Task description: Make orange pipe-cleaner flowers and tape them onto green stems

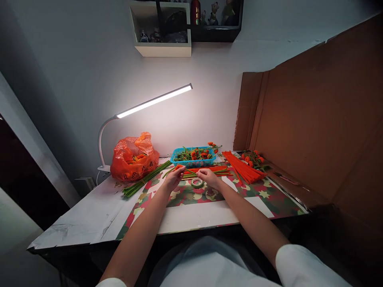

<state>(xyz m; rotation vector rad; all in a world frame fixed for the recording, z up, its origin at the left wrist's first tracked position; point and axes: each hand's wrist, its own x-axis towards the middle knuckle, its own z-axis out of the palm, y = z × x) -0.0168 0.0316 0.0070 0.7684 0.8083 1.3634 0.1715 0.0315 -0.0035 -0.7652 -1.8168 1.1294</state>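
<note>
My left hand (174, 177) is closed in a pinch on a small orange flower (177, 167), with its fingertips around the base of the bloom. A thin green strip (190, 172), stem or tape, runs between my two hands. My right hand (208, 177) pinches its other end; which of the two it is, I cannot tell. Just below, between the hands, a roll of green tape (197, 186) lies on the table. Behind the hands, orange and green sticks (223, 171) lie in a row, partly hidden by my fingers.
A blue basket (194, 162) holds orange flowers on green stems. At left are an orange plastic bag (134, 155), a bundle of green stems (146, 179) and a lit lamp (155, 101). Orange strips (243, 167) and finished-looking flowers (253, 158) lie right, beside a cardboard wall (317, 107).
</note>
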